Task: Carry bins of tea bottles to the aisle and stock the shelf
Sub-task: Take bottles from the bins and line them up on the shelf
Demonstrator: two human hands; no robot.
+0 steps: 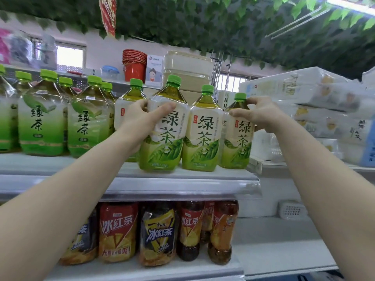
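head | left hand grips tea bottle at shoulder, right hand holds end bottle near neck | both on shelf, front row | I'd watch: sideways nudge could tip end bottle off shelf's open end

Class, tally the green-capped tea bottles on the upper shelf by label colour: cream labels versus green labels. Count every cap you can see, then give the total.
cream-label bottles: 4
green-label bottles: 6
Total: 10
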